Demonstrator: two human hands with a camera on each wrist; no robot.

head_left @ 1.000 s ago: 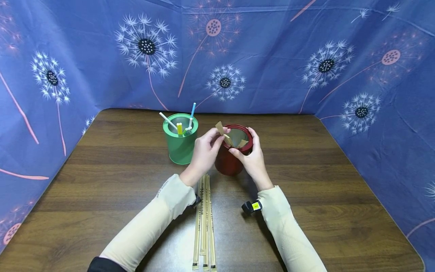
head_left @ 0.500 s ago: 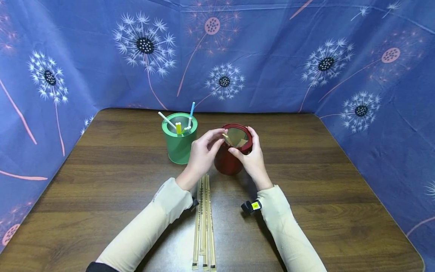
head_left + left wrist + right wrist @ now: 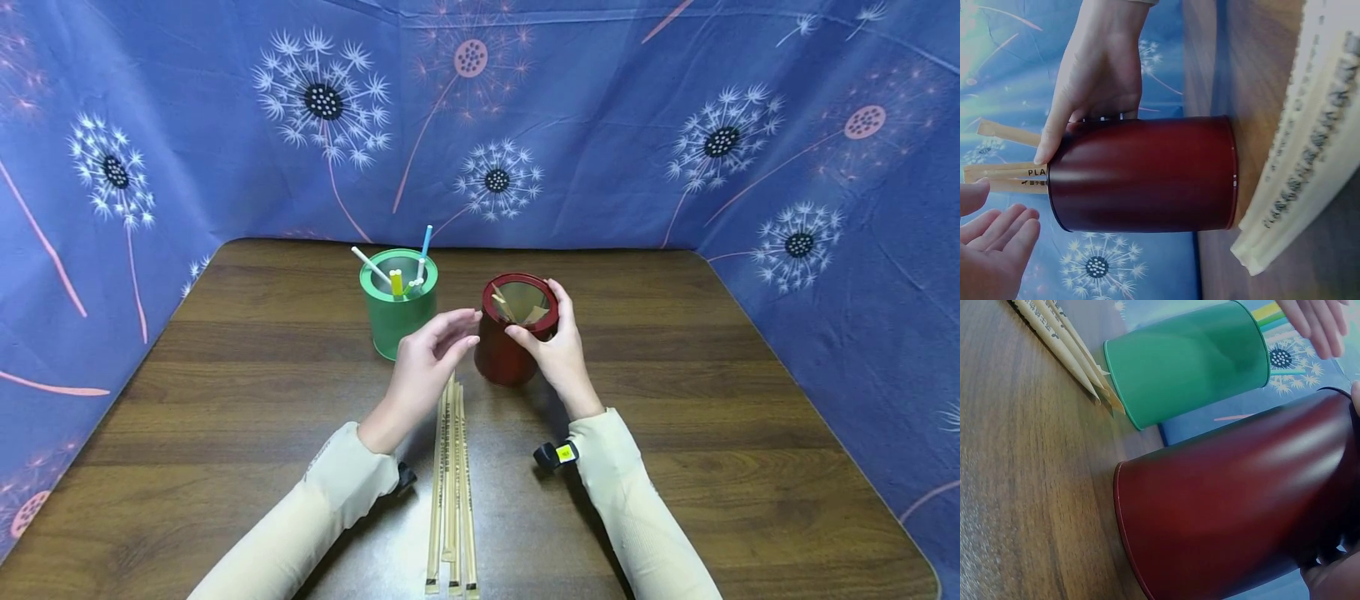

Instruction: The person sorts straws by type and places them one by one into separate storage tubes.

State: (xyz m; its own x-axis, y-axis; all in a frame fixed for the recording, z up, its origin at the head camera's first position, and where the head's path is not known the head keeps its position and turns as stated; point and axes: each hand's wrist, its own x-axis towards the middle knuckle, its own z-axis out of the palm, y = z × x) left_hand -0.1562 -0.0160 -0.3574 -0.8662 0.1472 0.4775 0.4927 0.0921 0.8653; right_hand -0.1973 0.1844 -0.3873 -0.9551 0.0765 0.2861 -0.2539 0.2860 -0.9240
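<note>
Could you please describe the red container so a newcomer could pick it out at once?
On the brown wooden table, look just beyond the paper-wrapped sticks. The red container stands there, gripped by the right hand. Its dark red wall sets it apart from the green container to its left.

Red can point(image 3: 504, 354) looks like painted metal: smooth, glossy, soft highlights. Green can point(image 3: 392, 325) reads similar, more satin. Long packets point(image 3: 448, 483) are matt printed paper. Surface point(image 3: 675, 375) is wood-grain, smooth, slight sheen. Backdrop point(image 3: 600, 125) is creased matt cloth; sleeves point(image 3: 637, 508), matt fabric. Wrist camera point(image 3: 543, 457) looks plastic.
</note>
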